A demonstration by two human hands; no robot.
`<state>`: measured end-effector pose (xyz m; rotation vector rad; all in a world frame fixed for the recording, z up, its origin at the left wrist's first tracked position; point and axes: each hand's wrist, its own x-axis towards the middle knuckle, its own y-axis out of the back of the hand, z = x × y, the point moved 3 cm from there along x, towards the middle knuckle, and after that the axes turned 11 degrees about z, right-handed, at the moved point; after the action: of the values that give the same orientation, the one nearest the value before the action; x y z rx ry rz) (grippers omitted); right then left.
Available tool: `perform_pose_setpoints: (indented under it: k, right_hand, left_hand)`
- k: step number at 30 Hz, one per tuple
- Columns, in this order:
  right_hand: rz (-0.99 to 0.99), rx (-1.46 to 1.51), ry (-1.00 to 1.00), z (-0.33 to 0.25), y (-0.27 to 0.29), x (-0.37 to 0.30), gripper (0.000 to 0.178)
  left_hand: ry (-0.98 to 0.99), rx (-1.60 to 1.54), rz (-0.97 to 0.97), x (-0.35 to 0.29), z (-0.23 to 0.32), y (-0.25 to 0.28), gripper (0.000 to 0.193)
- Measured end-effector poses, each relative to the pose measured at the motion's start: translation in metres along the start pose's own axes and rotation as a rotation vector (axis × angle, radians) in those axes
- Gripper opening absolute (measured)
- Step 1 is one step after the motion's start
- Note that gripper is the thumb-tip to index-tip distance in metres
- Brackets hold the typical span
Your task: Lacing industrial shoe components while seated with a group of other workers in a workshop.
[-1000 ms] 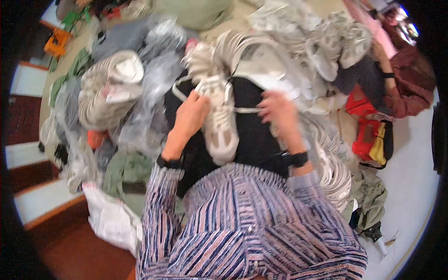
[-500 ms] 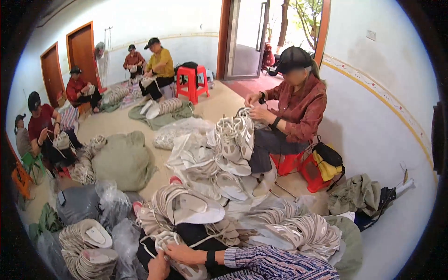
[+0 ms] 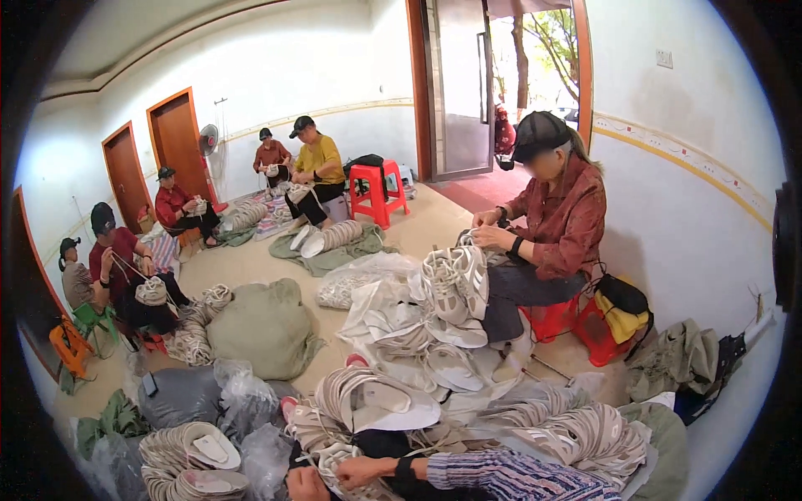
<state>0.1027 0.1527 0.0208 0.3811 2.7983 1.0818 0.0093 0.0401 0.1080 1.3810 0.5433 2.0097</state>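
Observation:
At the lower edge a beige and white lace-up shoe (image 3: 332, 459) lies across my dark-clad lap, its lower part cut off by the frame. My right hand (image 3: 361, 472) is closed with its fingertips against the shoe's laced front. Just left of it, my left hand (image 3: 307, 484) is closed beside the shoe. Whatever the fingers pinch is hidden. A nested row of beige shoe uppers (image 3: 376, 399) rests right in front of my hands. More stacked uppers (image 3: 188, 451) sit to my left, and another long row (image 3: 576, 434) is to my right.
Across from me a person in a dark red shirt (image 3: 555, 221) works on shoes beside a shoe pile (image 3: 451, 288). Several others sit along the left wall. A green sack (image 3: 263, 330), grey bag (image 3: 180, 397), clear plastic (image 3: 246, 392) and red stool (image 3: 376, 192) stand about.
The view has tilted up and turned left, so the scene sits lower and farther right. My hands remain at the shoe, closer to the lower edge.

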Motion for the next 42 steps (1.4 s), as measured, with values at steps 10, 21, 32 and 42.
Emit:
perform_pose_setpoints:
  k: [10, 21, 32, 42]
  right_hand:
    - [0.163, -0.03, -0.002, -0.024, -0.012, -0.005, 0.024]
    - [0.063, 0.849, -0.264, -0.02, 0.009, -0.051, 0.021]
    - [0.104, -0.16, -0.072, -0.01, -0.014, 0.002, 0.045]
    - [-0.033, 0.001, 0.306, -0.121, 0.012, -0.091, 0.028]
  left_hand:
    - [0.359, -0.276, -0.039, -0.045, 0.005, -0.012, 0.012]
    - [0.153, -0.398, -0.291, -0.034, -0.007, -0.02, 0.012]
    - [0.038, -0.117, -0.351, -0.057, 0.081, -0.004, 0.02]
    - [1.08, -0.523, -0.346, -0.054, -0.009, -0.021, 0.024]
